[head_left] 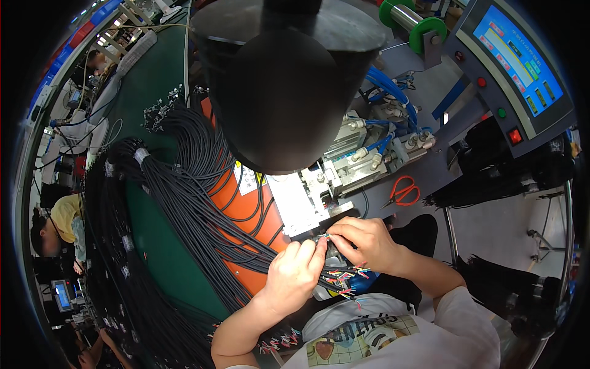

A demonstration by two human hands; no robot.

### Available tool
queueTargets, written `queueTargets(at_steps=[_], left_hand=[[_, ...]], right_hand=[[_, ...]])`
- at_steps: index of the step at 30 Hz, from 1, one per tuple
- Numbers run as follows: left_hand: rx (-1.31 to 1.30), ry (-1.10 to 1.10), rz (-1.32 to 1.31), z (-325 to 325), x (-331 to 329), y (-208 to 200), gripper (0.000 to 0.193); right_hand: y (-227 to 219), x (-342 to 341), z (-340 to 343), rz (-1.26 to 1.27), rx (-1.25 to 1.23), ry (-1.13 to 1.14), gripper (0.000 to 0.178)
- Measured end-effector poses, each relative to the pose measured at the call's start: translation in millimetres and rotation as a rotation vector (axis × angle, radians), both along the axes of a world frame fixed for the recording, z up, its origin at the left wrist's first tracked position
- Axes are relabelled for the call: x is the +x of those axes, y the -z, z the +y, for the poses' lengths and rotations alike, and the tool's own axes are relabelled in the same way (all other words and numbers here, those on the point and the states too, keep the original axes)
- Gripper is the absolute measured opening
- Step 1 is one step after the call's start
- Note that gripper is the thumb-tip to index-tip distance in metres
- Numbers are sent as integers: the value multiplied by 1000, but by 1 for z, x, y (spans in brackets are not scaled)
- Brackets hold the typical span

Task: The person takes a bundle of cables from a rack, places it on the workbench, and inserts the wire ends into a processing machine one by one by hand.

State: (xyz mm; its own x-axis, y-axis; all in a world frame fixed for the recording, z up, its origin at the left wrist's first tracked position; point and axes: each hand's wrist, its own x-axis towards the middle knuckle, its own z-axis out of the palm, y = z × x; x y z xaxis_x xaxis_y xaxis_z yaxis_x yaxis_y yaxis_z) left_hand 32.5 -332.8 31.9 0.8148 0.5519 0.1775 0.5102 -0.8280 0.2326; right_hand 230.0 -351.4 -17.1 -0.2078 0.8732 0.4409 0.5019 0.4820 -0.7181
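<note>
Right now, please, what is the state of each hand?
Left hand: fingers curled closed near the thin wires; whether it grips them cannot be told.
Right hand: closed, thumb and forefinger pinching the thin wires.

This is a factory workshop: bundles of black cables (184, 192) lie heaped along the left edge of a long green bench (165, 52), a machine (353, 157) with blue tubes and a control screen (515, 61) stands past its right edge, and another worker (66, 215) bends beyond the left.
</note>
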Motion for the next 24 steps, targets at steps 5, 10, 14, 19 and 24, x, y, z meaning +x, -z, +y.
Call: queueTargets(at_steps=[5, 10, 14, 19, 24], left_hand=[[5, 0, 1, 0, 0, 1, 47], [-4, -7, -5, 0, 0, 0, 47], [2, -2, 4, 0, 0, 0, 47], [3, 0, 0, 0, 0, 1, 47], [0, 4, -4, 0, 0, 1, 47]], right_hand=[[-2, -2, 1, 12, -74, 7, 10], [0, -3, 1, 48, -33, 17, 10], [4, -3, 1, 57, -25, 20, 10], [-2, -3, 1, -21, -57, 38, 8], [-10, -3, 1, -210, -30, 34, 7]])
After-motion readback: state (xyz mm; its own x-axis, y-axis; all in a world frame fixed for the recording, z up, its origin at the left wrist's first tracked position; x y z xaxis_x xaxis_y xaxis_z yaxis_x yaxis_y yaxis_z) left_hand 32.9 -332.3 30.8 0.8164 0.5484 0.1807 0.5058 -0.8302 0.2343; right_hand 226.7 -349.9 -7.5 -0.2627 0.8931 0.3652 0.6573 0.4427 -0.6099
